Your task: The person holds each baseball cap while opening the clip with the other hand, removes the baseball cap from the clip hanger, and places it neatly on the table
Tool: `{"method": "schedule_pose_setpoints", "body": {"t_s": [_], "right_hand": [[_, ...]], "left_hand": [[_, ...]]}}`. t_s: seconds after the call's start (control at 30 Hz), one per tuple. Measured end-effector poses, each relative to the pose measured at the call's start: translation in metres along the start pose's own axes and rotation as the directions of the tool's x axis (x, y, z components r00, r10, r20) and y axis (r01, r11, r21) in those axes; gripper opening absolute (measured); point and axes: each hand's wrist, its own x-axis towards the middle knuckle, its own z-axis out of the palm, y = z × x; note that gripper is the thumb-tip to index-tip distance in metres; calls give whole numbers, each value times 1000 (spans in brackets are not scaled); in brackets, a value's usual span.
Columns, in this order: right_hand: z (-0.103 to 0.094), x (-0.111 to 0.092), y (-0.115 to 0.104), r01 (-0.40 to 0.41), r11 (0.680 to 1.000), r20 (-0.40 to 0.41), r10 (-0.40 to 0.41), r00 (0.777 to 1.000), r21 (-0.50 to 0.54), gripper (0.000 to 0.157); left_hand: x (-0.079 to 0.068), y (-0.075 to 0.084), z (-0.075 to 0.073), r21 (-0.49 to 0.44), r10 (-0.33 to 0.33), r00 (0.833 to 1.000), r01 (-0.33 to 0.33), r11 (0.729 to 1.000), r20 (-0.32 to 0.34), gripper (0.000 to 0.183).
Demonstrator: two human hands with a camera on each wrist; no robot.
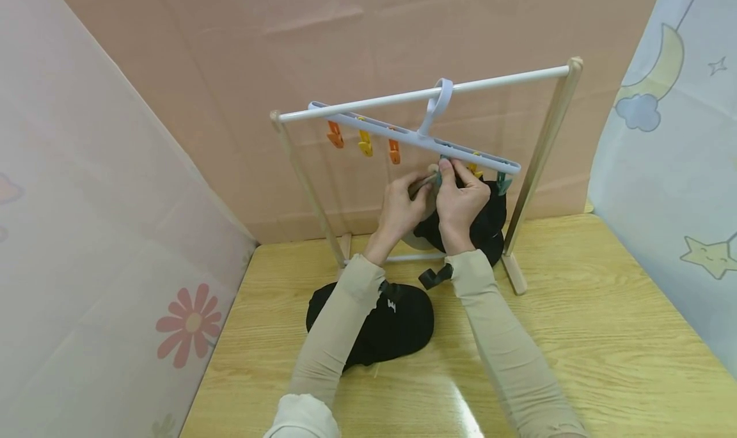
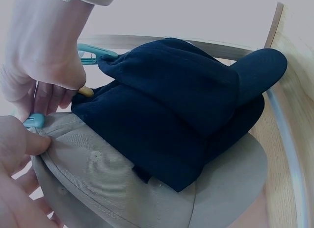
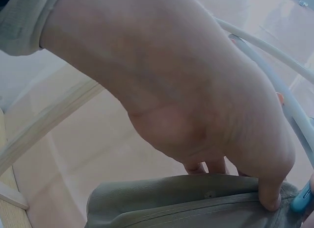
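My left hand (image 1: 403, 204) pinches the rim of a beige cap (image 2: 122, 169) between thumb and fingers, its brim pointing down and right in the left wrist view. Right beside it, my right hand (image 1: 462, 201) pinches a teal clip (image 2: 35, 120) at that rim, just under the pale hanger (image 1: 374, 126). Whether the clip's jaws have closed on the fabric I cannot tell. A dark cap (image 2: 162, 100) hangs close by from a yellow clip (image 2: 86, 91) and another teal clip (image 1: 503, 183), overlapping the beige one.
The hanger hooks over the white bar (image 1: 368, 101) of a wooden-legged rack (image 1: 541, 163). Orange and yellow clips (image 1: 365, 145) dangle on its left half. A black cap (image 1: 397, 326) with a white mark lies on the wooden table (image 1: 604, 336), partly under my left forearm.
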Motion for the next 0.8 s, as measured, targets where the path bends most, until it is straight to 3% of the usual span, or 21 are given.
{"method": "schedule_pose_setpoints", "body": {"t_s": [0.8], "right_hand": [[1, 2, -2, -16, 999, -6, 16, 1000, -30, 17]], "left_hand": [[-5, -3, -7, -14, -4, 1000, 4, 1000, 26, 20]]}}
